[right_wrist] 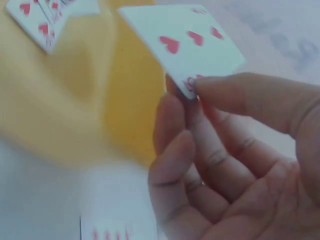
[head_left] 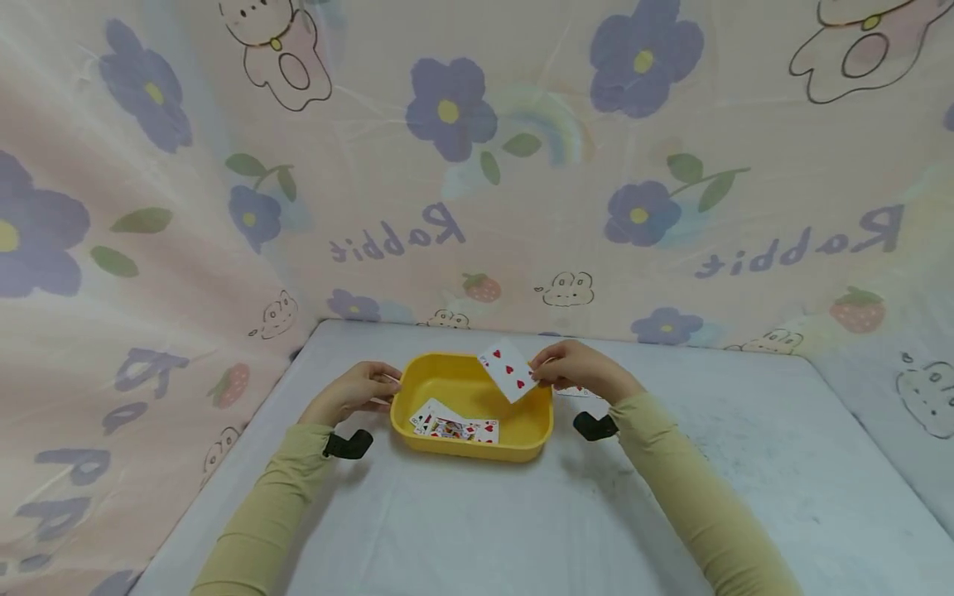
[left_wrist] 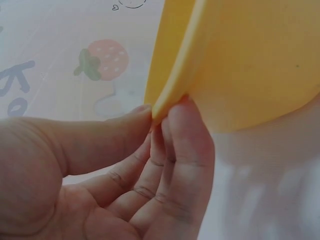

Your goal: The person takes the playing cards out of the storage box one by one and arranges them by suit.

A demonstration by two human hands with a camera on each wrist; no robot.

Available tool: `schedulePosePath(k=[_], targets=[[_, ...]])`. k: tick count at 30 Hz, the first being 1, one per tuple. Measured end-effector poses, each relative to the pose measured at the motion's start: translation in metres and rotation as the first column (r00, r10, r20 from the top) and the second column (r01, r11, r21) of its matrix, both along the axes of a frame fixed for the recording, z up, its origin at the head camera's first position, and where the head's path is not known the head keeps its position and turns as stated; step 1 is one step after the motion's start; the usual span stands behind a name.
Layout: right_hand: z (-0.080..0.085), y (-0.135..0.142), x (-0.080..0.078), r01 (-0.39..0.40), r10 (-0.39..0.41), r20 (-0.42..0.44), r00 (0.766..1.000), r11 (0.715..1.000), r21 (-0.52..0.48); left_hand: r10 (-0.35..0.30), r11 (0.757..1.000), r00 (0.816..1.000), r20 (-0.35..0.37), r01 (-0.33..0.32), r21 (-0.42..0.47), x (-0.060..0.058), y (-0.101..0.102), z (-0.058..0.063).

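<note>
A yellow plastic basin [head_left: 468, 449] stands on the table, with several playing cards [head_left: 452, 427] lying inside, near its front wall. My left hand [head_left: 359, 387] pinches the basin's left rim between thumb and fingers; the left wrist view shows the thumb on the rim [left_wrist: 172, 82] and fingertips beneath it. Over the basin's right side, my right hand [head_left: 585, 370] holds a hearts playing card [head_left: 508, 371], pinched at one corner [right_wrist: 187, 85]. The card is tilted, face visible, above the basin.
Another red-pip card [head_left: 572, 391] lies on the table right of the basin, partly hidden by my right hand. The white-covered table [head_left: 462, 530] meets a patterned curtain [head_left: 522, 207] at the back and left. Black straps [head_left: 349, 444] sit at both wrists.
</note>
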State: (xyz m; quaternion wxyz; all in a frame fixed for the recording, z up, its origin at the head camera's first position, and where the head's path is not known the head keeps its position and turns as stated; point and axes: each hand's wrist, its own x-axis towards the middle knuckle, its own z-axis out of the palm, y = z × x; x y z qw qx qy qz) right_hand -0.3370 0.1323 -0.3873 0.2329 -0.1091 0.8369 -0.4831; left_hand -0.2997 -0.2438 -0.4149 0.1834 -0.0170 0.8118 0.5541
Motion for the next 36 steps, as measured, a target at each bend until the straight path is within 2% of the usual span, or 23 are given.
schedulePosePath(k=[5,12,17,23,27,35,36], targets=[[-0.001,0.057,0.004,0.107,-0.106,0.018,0.994,0.991,-0.074,-0.022,1.0,1.0,-0.006,0.022,-0.02,0.001,0.001,0.002],[0.003,0.12,0.01,0.18,-0.178,0.032,0.984,0.98,-0.088,-0.025,1.0,1.0,-0.002,0.025,-0.008,0.001,0.001,0.003],[-0.004,0.156,0.014,0.244,-0.241,0.053,0.969,0.968,-0.06,-0.01,1.0,1.0,0.008,0.01,-0.013,0.0,0.002,0.003],[-0.021,0.179,0.024,0.316,-0.309,0.137,0.941,0.948,-0.036,0.008,1.0,1.0,0.015,-0.008,-0.022,-0.001,0.003,0.001],[-0.033,0.188,0.03,0.375,-0.358,0.196,0.913,0.925,-0.058,0.012,1.0,1.0,0.016,-0.012,-0.029,-0.002,0.003,0.0],[-0.051,0.202,0.029,0.479,-0.46,0.218,0.861,0.877,-0.045,0.008,1.0,1.0,0.01,-0.008,-0.023,-0.001,0.003,-0.001],[-0.053,0.203,0.028,0.478,-0.459,0.216,0.862,0.877,-0.044,0.006,1.0,1.0,0.009,-0.005,-0.023,-0.001,0.003,-0.001]])
